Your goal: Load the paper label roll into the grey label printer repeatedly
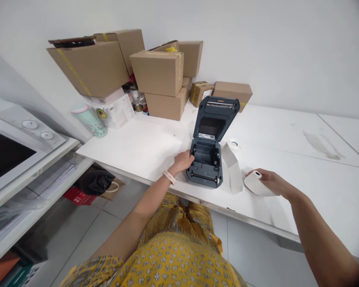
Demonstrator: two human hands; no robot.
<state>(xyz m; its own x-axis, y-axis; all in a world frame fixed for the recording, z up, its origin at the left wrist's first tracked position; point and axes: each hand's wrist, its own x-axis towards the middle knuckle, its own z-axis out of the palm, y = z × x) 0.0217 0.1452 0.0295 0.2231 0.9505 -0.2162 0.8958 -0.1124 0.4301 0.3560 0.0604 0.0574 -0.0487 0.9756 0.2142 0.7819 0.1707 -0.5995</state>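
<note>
A dark grey label printer (205, 169) stands on the white table with its lid (217, 115) raised; its roll bay shows no roll inside. My left hand (183, 161) grips the printer's left side, fingers partly hidden behind its edge. To the right, my right hand (271, 181) is closed around a white paper roll (254, 184), whose dark core hole faces up and whose loose end trails beneath the hand. Between the printer and that roll lies another white paper roll (233, 144), with a strip of its paper (233, 171) stretching toward the table's front edge.
Cardboard boxes (157, 73) are stacked at the back left, with smaller boxes (231, 91) along the wall. A mint tumbler (91, 121) stands beside a white box (115, 109). At far left, a microwave (24, 139) sits on a shelf unit. The white table (131, 151) has its front edge near my body.
</note>
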